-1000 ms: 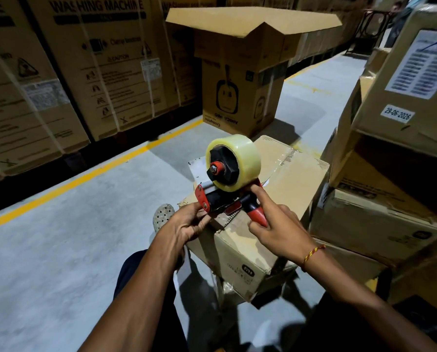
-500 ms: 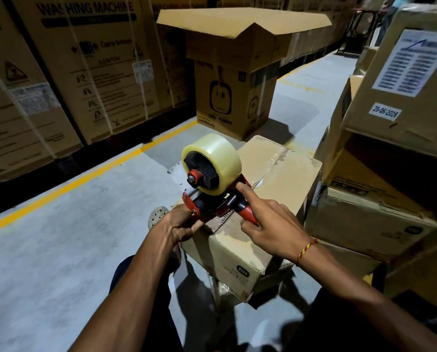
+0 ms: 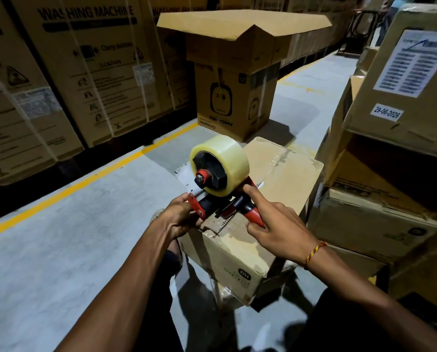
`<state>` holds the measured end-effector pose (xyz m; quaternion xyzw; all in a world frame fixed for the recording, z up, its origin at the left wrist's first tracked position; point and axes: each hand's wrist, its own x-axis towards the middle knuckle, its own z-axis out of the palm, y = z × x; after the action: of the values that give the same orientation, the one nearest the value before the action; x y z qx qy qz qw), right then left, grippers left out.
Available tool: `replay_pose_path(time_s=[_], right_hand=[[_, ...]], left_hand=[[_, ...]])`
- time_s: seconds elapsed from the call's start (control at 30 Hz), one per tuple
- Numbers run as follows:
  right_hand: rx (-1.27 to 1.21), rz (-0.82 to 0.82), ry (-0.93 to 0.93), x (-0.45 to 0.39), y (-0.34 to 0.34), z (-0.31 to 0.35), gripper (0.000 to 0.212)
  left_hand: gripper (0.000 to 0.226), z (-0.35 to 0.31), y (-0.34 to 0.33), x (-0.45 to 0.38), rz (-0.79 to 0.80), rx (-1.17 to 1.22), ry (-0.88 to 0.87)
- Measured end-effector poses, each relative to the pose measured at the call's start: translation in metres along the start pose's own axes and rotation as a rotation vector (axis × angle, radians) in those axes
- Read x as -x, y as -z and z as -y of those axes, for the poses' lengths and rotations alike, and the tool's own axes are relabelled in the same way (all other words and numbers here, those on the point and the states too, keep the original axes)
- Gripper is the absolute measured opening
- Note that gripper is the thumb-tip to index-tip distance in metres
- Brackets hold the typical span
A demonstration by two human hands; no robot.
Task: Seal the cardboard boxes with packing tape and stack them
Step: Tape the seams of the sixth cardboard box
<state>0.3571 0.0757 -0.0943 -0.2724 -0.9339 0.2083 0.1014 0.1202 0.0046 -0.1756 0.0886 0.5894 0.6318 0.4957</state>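
- Red-and-black handheld tape dispenser (image 3: 222,201), loaded with a fat roll of clear packing tape (image 3: 220,165), poised at the near edge of the small brown cardboard box (image 3: 258,217) directly in front, raised off the grey concrete floor (image 3: 60,250).
- Right hand (image 3: 275,224) wrapped round the red handle, forefinger stretched along the frame toward the roll.
- Left hand (image 3: 179,218) curled at the dispenser's front end, fingers closed around the red plate there; whether pinching the tape's loose end or the plate itself, cannot tell.
- Step in hand, by the look of it: starting a strip at the near edge, over the centre seam.
- Glossy tape already on the far part of the lid; stacking not yet begun for this box.
- Next move likely calls for sticking the free end down on the near face, then drawing the dispenser straight along the seam with steady pressure.
- Close on the right: a pile of brown cartons (image 3: 379,212), one with a white date label (image 3: 386,113), crowding the right elbow.
- Beyond: a tall open-flapped brown carton (image 3: 237,80); left, across the yellow floor line (image 3: 85,184), a row of strapped washing-machine cartons (image 3: 85,72).
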Motion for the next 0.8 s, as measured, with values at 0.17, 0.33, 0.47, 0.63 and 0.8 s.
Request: replay_pose_path(time_s=[0.17, 0.33, 0.47, 0.63, 0.8], right_hand=[[0.015, 0.007, 0.008, -0.001, 0.003, -0.004, 0.075], [0.055, 0.002, 0.03, -0.001, 0.006, -0.006, 0.074], [0.088, 0.001, 0.031, -0.001, 0.004, -0.007, 0.074], [0.117, -0.001, 0.05, -0.002, 0.002, -0.007, 0.075], [0.112, 0.007, 0.06, -0.002, 0.001, -0.008, 0.076]], left_hand=[[0.026, -0.004, 0.002, 0.003, 0.042, -0.029, 0.031], [0.031, -0.009, 0.001, 0.005, 0.051, -0.148, 0.092], [0.059, -0.015, -0.001, 0.007, 0.024, -0.152, 0.115], [0.043, -0.012, 0.004, 0.006, 0.027, -0.294, 0.083], [0.034, -0.008, 0.007, 0.004, 0.024, -0.395, 0.049]])
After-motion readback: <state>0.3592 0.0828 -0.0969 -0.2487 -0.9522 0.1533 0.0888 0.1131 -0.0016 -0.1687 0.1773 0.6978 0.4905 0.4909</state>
